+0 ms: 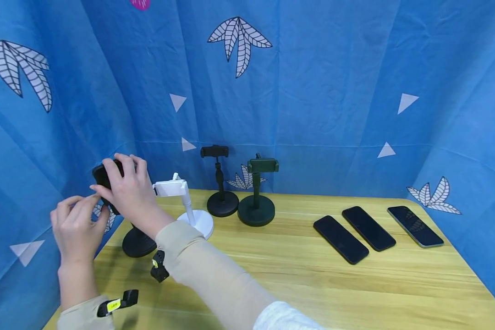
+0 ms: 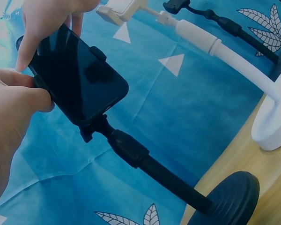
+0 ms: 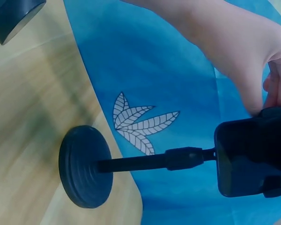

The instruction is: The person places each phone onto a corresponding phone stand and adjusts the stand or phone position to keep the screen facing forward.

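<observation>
A black phone [image 2: 84,79] sits tilted in the clamp [image 2: 98,53] of a black phone stand [image 2: 166,180] at the table's left. My right hand [image 1: 133,188] grips the phone's upper end, with the thumb along its near edge and fingers over the top. My left hand [image 1: 76,224] pinches the clamp's near side at the phone's edge, thumb and fingertips meeting there. In the right wrist view the left hand [image 3: 253,51] reaches to the clamp above the phone [image 3: 239,157]. The stand's round base [image 1: 138,243] rests on the table, partly behind the right forearm.
Close by on the right is a white stand [image 1: 195,222]. Behind it are another black stand [image 1: 222,203] and a dark green stand [image 1: 256,211], their holders holding nothing. Three phones [image 1: 341,239] lie on the wooden table [image 1: 297,284] at right. A blue curtain [image 1: 321,91] surrounds the table.
</observation>
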`<state>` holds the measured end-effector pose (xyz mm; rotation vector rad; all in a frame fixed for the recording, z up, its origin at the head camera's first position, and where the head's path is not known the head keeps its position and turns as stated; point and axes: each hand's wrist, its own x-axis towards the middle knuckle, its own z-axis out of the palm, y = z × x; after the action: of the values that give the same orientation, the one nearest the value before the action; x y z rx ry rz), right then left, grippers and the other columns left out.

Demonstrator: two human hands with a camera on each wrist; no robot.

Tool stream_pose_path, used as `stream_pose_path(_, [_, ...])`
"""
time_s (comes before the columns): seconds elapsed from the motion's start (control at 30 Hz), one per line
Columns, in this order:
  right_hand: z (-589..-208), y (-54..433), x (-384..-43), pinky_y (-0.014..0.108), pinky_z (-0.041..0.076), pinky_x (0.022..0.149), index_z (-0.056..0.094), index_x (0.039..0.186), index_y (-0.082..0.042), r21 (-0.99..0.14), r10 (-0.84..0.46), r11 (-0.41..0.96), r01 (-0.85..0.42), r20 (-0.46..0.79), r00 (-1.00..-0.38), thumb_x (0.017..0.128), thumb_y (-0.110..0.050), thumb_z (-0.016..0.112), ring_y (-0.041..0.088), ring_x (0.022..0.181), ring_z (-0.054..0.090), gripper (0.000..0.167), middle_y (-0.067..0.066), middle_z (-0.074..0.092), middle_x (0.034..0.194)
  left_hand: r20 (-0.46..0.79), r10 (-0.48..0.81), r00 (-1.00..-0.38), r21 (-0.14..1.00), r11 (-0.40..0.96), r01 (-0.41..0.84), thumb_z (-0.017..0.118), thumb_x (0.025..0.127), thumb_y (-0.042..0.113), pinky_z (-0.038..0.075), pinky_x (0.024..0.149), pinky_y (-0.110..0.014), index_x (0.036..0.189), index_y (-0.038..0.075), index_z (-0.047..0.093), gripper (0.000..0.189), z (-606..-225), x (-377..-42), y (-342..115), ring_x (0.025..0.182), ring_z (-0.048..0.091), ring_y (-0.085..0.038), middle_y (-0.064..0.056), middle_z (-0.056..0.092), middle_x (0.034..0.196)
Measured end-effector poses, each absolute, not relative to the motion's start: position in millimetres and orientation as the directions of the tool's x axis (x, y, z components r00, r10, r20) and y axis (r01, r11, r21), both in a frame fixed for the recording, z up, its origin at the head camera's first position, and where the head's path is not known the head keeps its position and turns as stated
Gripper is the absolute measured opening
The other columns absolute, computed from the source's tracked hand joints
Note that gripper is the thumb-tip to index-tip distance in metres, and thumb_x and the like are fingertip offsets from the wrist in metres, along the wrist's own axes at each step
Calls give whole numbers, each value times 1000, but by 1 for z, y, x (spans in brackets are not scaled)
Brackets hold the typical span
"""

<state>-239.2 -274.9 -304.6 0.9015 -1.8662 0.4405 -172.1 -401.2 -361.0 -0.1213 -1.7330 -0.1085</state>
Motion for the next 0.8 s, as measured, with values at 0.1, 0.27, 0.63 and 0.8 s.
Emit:
stream_pose_path(0.1, [-303,-275,-240,34,35,113,54,132,-17,91,-402,657,-749,882,-246,96,-57,48,19,128,49,54,7,54,135,985,19,-173,5,990,138,72,79,1,35,72,-60,101,-6,71,23,-360,-172,-402,88,54,-44,-27,70,87])
stream_pose_path(0.27, [-302,-272,-239,35,34,115,54,134,-16,130,-415,662,-738,884,-216,98,-55,44,16,128,51,54,6,56,134,982,13,-190,13,991,131,72,80,1,35,72,-60,100,-7,70,22,-360,-170,-403,89,53,-44,-27,70,88])
stream_pose_path(0.63, [-304,-266,-239,29,50,99,52,138,-19,110,-402,656,-747,888,-223,96,-56,47,23,124,53,56,6,53,137,977,12,-211,18,990,142,70,81,7,35,73,-60,105,-5,70,28,-360,-168,-404,91,53,-45,-28,70,89])
stream_pose_path(0.8, [-301,-262,-239,29,51,95,50,140,-21,124,-427,655,-746,875,-229,96,-55,48,23,124,52,56,5,52,139,977,16,-213,19,987,161,66,83,13,34,74,-60,108,-4,70,31,-360,-167,-405,91,52,-46,-28,69,88])
